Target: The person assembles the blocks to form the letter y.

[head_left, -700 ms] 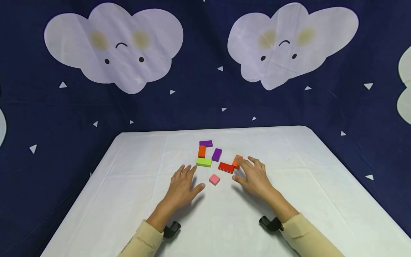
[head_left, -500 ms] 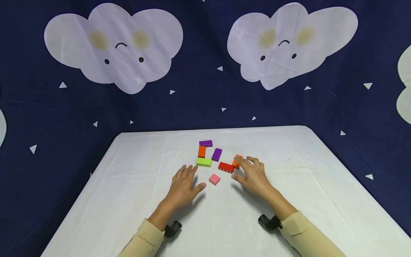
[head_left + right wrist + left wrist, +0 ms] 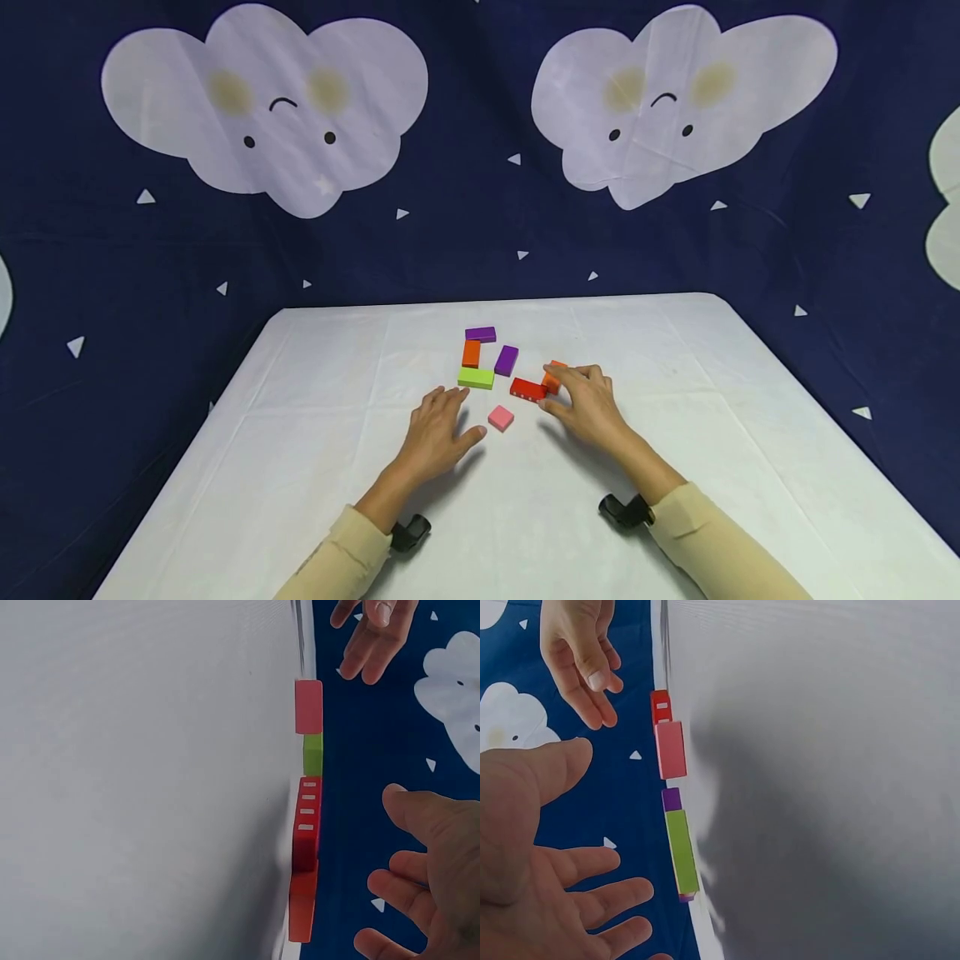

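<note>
Poised above a white cloth-covered desk (image 3: 300, 467), with the left hand (image 3: 437, 429) and the right hand (image 3: 588, 400) both released, holding nothing, with fingers parted and loosely bent. Found below the index finger of the right hand, at the right of a scattered group: a smooth bright-orange rectangular block (image 3: 551, 385), partly covered from above, with a long axis running near to far and leaning slightly right at the far end. Clearly nearer to the right hand than to the left, with a gap below the fingers in the right wrist view. Set at its near left side, apparently touching: a red rectangular block with white marks (image 3: 528, 389), laid roughly left to right. Placed between the hands, just beside the left thumb: a small pink square-topped block (image 3: 501, 418), turned cornerwise. Lying just beyond the left fingertips: a lime-green rectangular block (image 3: 476, 378), stretched left to right. Seen farther back: a red-orange rectangular block (image 3: 471, 354) pointing near to far, a purple rectangular block (image 3: 481, 334) laid crosswise at its far end, and a slanted purple block (image 3: 507, 361) to the right. Impossible to tell: wood or plastic.
</note>
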The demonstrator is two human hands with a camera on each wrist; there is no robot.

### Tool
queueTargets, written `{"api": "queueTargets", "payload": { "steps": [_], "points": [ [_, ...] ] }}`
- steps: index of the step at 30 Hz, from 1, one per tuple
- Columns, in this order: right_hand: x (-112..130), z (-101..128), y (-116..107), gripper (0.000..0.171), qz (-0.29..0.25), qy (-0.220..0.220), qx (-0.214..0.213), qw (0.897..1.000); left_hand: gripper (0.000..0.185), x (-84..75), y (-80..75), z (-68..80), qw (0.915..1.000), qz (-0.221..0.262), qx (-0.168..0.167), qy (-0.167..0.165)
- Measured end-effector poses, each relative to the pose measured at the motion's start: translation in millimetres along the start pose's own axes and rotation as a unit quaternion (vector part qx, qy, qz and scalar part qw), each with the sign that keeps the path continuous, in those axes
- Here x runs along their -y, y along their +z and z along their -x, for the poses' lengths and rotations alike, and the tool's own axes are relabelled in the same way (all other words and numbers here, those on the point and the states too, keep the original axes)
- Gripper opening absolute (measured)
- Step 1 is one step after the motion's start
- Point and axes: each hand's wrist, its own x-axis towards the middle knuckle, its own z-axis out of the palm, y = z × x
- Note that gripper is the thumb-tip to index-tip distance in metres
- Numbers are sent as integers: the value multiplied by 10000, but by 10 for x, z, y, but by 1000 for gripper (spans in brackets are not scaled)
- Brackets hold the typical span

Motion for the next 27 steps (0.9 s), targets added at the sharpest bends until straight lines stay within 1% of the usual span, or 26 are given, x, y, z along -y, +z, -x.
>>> {"api": "queueTargets", "payload": {
  "steps": [8,17,27],
  "points": [
    [-13,-49,21,55,-268,196,152,9993,62,-26,43,-43,9999,98,-5,35],
    [-48,-118,87,54,-288,275,247,9989,61,-41,93,-108,9999,146,-17,27],
    [-63,-172,174,51,-299,366,365,9982,58,-77,158,-191,9995,301,32,-112]
  ]
}}
